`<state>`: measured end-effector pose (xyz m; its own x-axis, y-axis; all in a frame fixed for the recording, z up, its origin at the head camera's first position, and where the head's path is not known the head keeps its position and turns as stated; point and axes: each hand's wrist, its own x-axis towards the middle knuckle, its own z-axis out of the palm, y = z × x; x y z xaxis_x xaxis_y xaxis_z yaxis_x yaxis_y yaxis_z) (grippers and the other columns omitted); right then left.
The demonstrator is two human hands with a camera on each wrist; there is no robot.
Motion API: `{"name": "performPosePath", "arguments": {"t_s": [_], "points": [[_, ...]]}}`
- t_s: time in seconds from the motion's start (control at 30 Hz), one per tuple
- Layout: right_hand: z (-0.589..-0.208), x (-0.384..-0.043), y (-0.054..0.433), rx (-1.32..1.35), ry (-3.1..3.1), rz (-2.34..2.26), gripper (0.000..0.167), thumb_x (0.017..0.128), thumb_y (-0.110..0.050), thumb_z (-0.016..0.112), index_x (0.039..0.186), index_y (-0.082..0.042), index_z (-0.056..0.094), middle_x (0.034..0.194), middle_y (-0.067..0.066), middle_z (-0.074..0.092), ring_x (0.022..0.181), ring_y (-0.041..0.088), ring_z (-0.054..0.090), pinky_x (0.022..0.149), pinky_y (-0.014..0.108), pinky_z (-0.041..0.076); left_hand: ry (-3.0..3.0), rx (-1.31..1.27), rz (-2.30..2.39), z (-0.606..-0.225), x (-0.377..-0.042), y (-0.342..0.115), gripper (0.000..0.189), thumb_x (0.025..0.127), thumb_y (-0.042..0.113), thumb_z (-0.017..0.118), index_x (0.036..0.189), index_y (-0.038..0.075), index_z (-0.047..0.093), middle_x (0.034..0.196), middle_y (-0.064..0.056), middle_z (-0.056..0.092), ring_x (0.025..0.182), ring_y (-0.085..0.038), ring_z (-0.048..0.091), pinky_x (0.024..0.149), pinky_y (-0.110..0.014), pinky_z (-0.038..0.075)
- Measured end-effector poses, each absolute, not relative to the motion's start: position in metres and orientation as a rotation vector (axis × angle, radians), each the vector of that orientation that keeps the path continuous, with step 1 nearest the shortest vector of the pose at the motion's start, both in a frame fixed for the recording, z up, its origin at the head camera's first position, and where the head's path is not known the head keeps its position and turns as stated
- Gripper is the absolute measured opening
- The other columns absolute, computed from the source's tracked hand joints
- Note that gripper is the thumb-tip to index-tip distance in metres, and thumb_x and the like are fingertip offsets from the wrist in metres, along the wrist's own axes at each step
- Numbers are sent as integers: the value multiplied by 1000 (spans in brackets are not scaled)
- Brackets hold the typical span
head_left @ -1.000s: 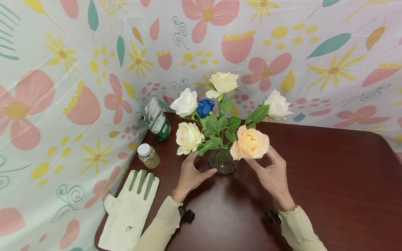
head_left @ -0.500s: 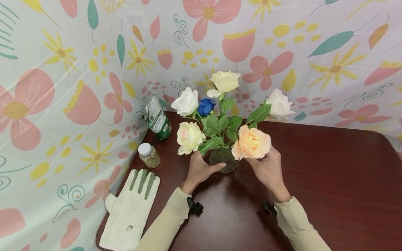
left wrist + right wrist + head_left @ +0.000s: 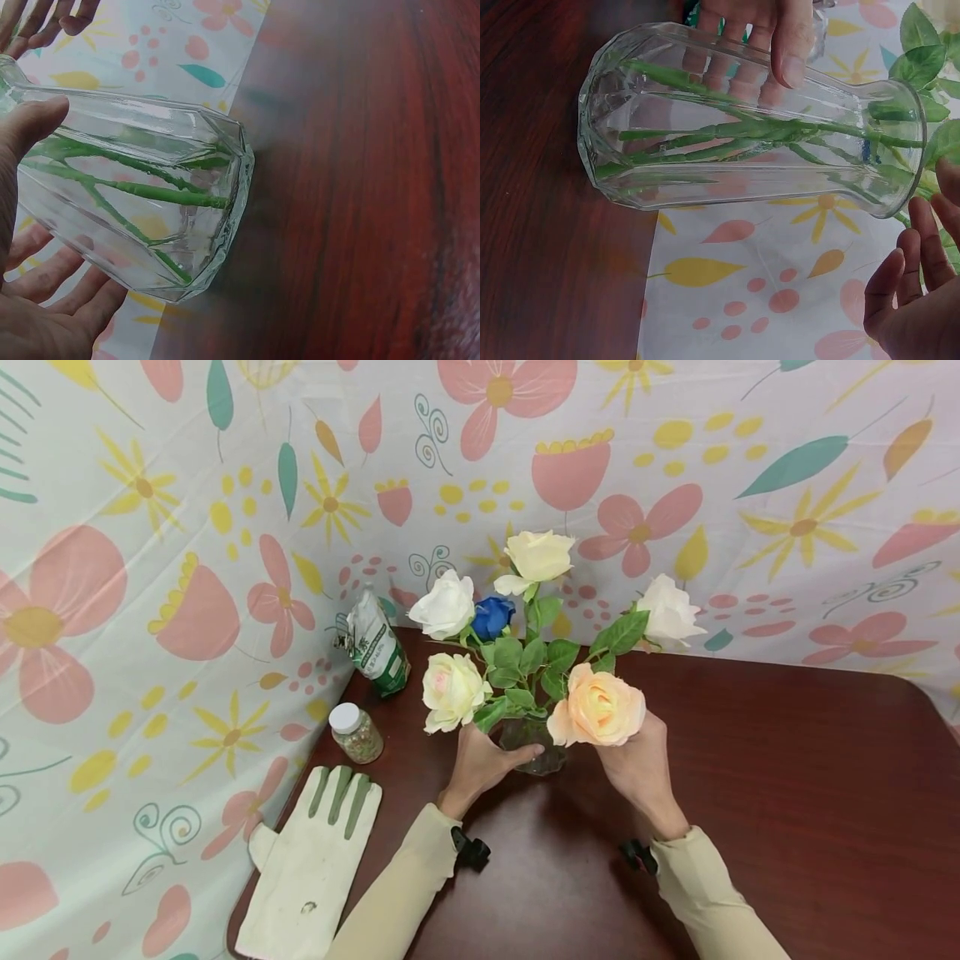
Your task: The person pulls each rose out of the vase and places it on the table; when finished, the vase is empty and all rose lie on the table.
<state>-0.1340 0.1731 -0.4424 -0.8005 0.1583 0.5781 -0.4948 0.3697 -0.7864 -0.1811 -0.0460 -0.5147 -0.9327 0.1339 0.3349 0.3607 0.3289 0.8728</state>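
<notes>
Left grip [image 3: 483, 768]: clamping on the vase [image 3: 757, 180], thumb lying over the near face and fingers wrapping behind the glass, probably to keep it steady.
Right grip [image 3: 640, 766]: sitting by the rim, half hidden under the peach rose [image 3: 597, 706]; honestly can't tell if it's pinching a stem or just cupping near one.
Vase spot: looks like it's standing on the worktop [image 3: 810, 793], between both hands.
Long axis: running straight up, mouth pointing at the ceiling; the wrist cams are just showing it sideways.
Stems [image 3: 161, 193]: crossing inside the glass, so I guess the walls are doing the propping.
Other blooms: cream rose [image 3: 538, 556] rising tallest, blue rose [image 3: 492, 617] tucking in lower, white rose [image 3: 667, 608] leaning out right.
Left side: glove [image 3: 303, 860] lying flat, fingers pointing away from the person; jar [image 3: 360, 739] standing just past it, bag [image 3: 378, 652] slumping behind, likely parked there for elbow room.
Backdrop: floral cloth [image 3: 465, 468] hanging behind everything.
</notes>
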Motion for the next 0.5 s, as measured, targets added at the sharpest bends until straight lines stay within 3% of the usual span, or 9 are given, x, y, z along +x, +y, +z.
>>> {"name": "performPosePath", "arguments": {"t_s": [0.1, 0.2, 0.4, 0.5], "points": [[-442, -136, 173, 302, -2040, 1460, 47, 80, 15, 80, 126, 12, 72, 115, -38, 64, 106, -14, 63, 97, 5, 50, -2392, -444, -1650, -515, -181, -46, 69, 74, 31, 102, 134, 14, 74, 135, -4, 78, 133, -21, 70, 111, -43, 60], [-441, -138, 171, 336, -2034, 1470, 41, 80, 17, 80, 120, 11, 75, 113, -30, 67, 105, -10, 61, 96, 7, 49, -2392, -445, -1642, -515, -181, -46, 70, 74, 31, 102, 135, 14, 74, 136, -4, 78, 134, -21, 70, 111, -45, 60], [-440, -143, 169, 473, -2035, 1429, 29, 81, 20, 81, 108, 9, 81, 109, 20, 79, 112, -3, 59, 100, 12, 48, -2370, -474, -1649, -517, -182, -47, 69, 74, 27, 102, 136, 12, 74, 133, -7, 79, 130, -23, 72, 110, -51, 60], [-440, -145, 168, 534, -2028, 1409, 30, 78, 23, 81, 105, 9, 81, 108, 30, 77, 113, -2, 58, 101, 12, 47, -2354, -479, -1686, -518, -182, -47, 70, 75, 25, 102, 137, 10, 73, 134, -8, 78, 127, -24, 71, 108, -55, 60]]}}
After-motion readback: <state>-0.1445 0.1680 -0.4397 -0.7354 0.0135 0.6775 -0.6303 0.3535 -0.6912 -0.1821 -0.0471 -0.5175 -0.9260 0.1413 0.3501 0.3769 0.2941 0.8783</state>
